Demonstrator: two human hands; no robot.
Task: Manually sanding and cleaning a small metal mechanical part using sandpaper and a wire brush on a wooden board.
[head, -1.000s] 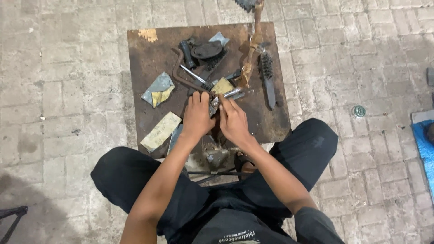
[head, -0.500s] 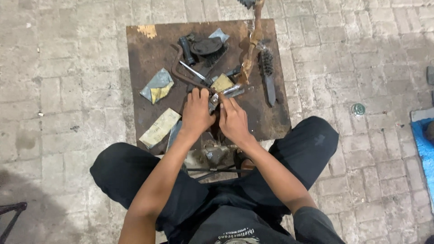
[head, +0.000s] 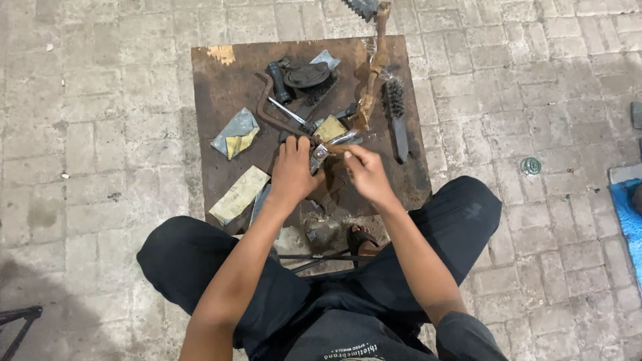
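My left hand (head: 292, 172) and my right hand (head: 366, 172) meet over the near middle of a dark brown board (head: 221, 93) lying on the paved ground. Between them sits a small shiny metal part (head: 319, 157). The left hand's fingers close around it from the left. The right hand pinches its right side with fingertips. Just beyond the hands lie a yellowish piece of sandpaper (head: 330, 128) and a thin metal rod (head: 287, 111). I sit with my legs in black trousers on either side of the board's near edge.
On the board lie a wire brush (head: 396, 113), a rusty long-handled tool (head: 373, 67), a black brush (head: 309, 77), a folded grey-yellow sandpaper (head: 235, 134) and a tan sheet (head: 239, 194). A small round cap (head: 531, 165) lies on the bricks; blue cloth (head: 628, 214) at right.
Both hands stay together on the small metal part with only slight finger shifts. The view has tilted a little, so the board sits a bit lower in the picture.
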